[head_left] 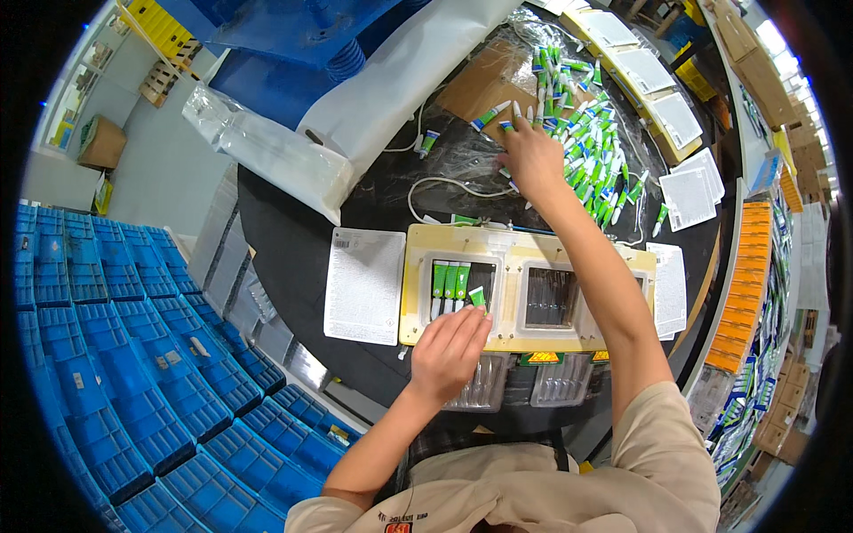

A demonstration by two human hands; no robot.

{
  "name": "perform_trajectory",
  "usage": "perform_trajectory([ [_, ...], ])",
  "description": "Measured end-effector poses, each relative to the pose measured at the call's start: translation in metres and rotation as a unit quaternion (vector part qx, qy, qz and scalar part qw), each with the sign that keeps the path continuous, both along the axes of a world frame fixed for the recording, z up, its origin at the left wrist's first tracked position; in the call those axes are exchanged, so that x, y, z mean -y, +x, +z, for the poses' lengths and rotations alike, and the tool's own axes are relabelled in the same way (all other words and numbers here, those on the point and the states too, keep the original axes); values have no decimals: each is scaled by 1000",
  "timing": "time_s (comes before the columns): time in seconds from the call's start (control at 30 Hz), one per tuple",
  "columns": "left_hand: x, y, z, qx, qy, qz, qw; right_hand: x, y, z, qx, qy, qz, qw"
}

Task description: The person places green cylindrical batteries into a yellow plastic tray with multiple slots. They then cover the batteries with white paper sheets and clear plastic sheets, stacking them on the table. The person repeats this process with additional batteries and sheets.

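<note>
My left hand point(451, 352) is closed on a small green tube point(477, 297) at the left window of a yellow-edged frame point(413, 293). Inside that window several green tubes with white caps point(450, 281) lie side by side. Clear ribbed plastic shows in the middle window point(549, 298), partly beside my right forearm. My right hand point(535, 160) reaches past the frame to the near-left side of a heap of green, white and blue tubes point(591, 147). Its fingers are apart, with the fingertips at a few loose tubes; what lies beneath them is partly hidden.
Printed white cards lie left point(364, 284) and right point(691, 194) of the frame. Clear blister trays point(562, 380) stick out at its near edge. A white cord point(435, 180) crosses the dark round table. Blue crates point(115, 382) fill the left; a blue machine point(284, 31) stands at the back.
</note>
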State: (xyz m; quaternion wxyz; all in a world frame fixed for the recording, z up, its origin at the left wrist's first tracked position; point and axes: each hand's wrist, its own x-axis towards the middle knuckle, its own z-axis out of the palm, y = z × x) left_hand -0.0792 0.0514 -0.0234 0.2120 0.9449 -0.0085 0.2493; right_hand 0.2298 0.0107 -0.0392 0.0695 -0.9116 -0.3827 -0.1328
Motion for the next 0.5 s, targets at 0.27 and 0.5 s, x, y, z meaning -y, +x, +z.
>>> perform_trajectory([
  [0.27,-16,7,-27,-49,50,-40,997,22,14,-27,-70,66,-80,992],
  [0.5,-20,2,-24,-62,7,-39,997,80,-60,37,-50,226,53,971],
])
